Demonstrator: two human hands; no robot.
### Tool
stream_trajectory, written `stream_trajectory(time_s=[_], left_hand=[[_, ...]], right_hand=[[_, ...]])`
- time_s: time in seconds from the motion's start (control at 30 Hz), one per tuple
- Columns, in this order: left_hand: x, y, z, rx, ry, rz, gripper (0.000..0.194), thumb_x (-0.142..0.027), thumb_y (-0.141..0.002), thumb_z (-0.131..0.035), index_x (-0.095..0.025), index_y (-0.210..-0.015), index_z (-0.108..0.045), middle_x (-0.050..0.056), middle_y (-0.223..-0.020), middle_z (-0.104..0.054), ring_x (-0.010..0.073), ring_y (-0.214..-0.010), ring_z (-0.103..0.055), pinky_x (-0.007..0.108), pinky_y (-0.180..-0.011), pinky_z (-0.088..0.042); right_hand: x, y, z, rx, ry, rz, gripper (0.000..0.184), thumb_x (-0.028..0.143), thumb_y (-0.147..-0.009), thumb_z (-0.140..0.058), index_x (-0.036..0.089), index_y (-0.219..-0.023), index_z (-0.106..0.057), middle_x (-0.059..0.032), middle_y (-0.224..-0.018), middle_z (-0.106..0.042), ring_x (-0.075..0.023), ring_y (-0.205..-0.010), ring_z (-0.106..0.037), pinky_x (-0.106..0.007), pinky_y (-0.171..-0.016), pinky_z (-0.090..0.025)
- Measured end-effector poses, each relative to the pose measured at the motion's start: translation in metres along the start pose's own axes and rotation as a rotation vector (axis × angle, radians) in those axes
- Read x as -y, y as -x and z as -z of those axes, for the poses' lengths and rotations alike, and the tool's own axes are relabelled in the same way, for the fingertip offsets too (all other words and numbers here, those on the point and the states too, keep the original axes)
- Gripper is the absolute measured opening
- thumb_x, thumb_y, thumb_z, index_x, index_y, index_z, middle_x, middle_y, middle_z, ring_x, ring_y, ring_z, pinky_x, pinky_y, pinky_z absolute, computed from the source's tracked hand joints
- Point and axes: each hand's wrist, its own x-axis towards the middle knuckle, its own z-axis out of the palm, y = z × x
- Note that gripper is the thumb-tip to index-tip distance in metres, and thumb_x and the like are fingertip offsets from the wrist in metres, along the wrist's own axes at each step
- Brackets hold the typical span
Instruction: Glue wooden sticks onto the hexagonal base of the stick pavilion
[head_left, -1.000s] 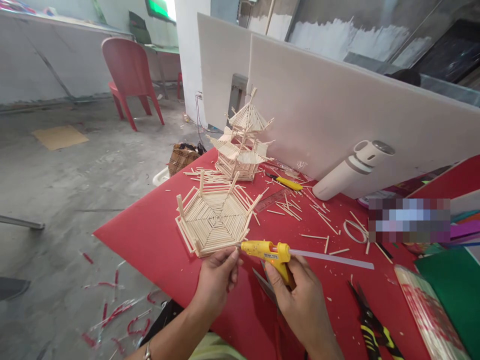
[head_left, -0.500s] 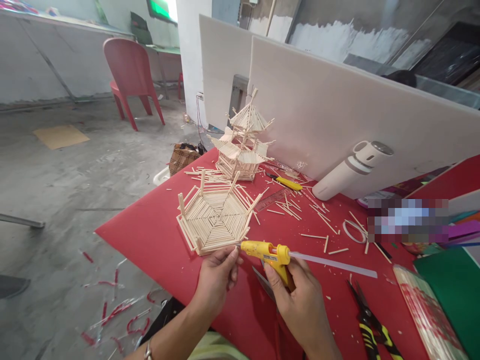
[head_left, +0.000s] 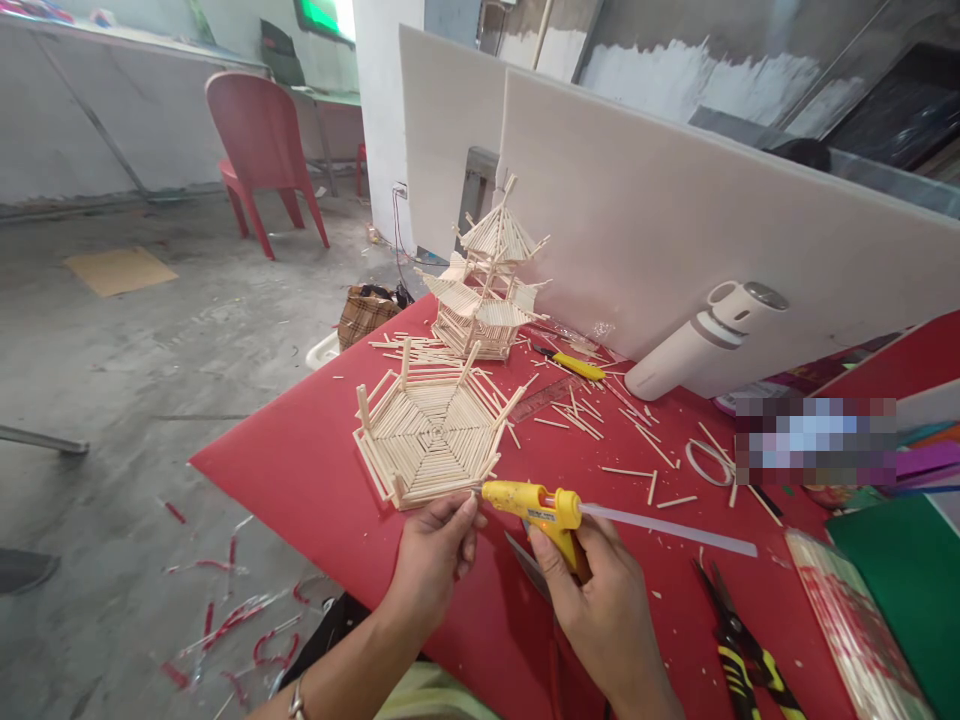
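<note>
My right hand [head_left: 600, 600] is wrapped round the handle of a yellow hot glue gun [head_left: 536, 503], which has a long clear glue stick [head_left: 675, 532] poking out of its back. The gun's nozzle points left and meets the fingertips of my left hand [head_left: 439, 545]. Those fingers are pinched together; what sits between them is too small to make out. Just beyond lies an octagon-like base of wooden sticks [head_left: 427, 440] with short upright posts at its corners. Behind it stands a stick pagoda [head_left: 491, 290] with two tiers of roof.
Loose sticks [head_left: 577, 412], a yellow utility knife [head_left: 574, 363] and a clear ruler [head_left: 544, 398] lie on the red table [head_left: 300, 470]. To the right are a white bottle [head_left: 694, 345], a tape ring [head_left: 709, 463], pliers [head_left: 739, 630] and a stick pack [head_left: 855, 620]. White boards [head_left: 637, 200] stand behind.
Almost nothing differs. Both hands keep their place, with the glue gun's nozzle still at the left fingertips.
</note>
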Motion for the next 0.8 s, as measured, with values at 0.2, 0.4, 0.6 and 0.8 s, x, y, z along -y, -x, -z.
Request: stream_trajectory(time_s=[0.2,0.4,0.6,0.8], left_hand=[[-0.0028,0.0019,-0.0014,-0.010,0.008,0.002,0.052,-0.049,-0.050,-0.090,-0.014,-0.081,-0.068,0.000,-0.059,-0.067,0.0027,-0.035,-0.039,0.015,-0.033,-0.024],[-0.0042,0.0021,-0.0023,-0.001,0.000,0.011,0.051,-0.049,-0.050,-0.090,-0.013,-0.080,-0.068,0.000,-0.058,-0.067,0.0025,-0.035,-0.039,0.015,-0.034,-0.025],[-0.0041,0.0010,-0.0019,-0.016,-0.002,0.016,0.051,-0.048,-0.050,-0.090,-0.013,-0.081,-0.068,0.000,-0.058,-0.067,0.0025,-0.036,-0.039,0.015,-0.034,-0.025],[-0.0043,0.0002,-0.0023,-0.012,-0.011,0.018,0.051,-0.048,-0.051,-0.089,-0.013,-0.082,-0.069,0.000,-0.058,-0.067,0.0023,-0.035,-0.039,0.015,-0.034,-0.025]], right_hand=[[0.0006,-0.0007,0.0006,-0.008,0.012,0.039,0.023,0.040,-0.095,-0.054,0.021,-0.101,-0.066,-0.0077,-0.090,-0.071,-0.0255,-0.089,-0.068,-0.033,-0.072,-0.053],[-0.0019,0.0002,-0.0009,-0.010,0.012,0.033,0.023,0.041,-0.096,-0.054,0.021,-0.101,-0.066,-0.0073,-0.089,-0.071,-0.0244,-0.084,-0.068,-0.033,-0.070,-0.053],[-0.0032,0.0006,-0.0009,0.007,0.005,0.001,0.025,0.041,-0.096,-0.054,0.021,-0.102,-0.066,-0.0078,-0.091,-0.071,-0.0243,-0.085,-0.068,-0.033,-0.072,-0.054],[-0.0021,-0.0005,-0.0014,-0.007,0.005,0.006,0.027,0.043,-0.096,-0.053,0.020,-0.102,-0.067,-0.0088,-0.091,-0.071,-0.0254,-0.086,-0.069,-0.034,-0.072,-0.054]])
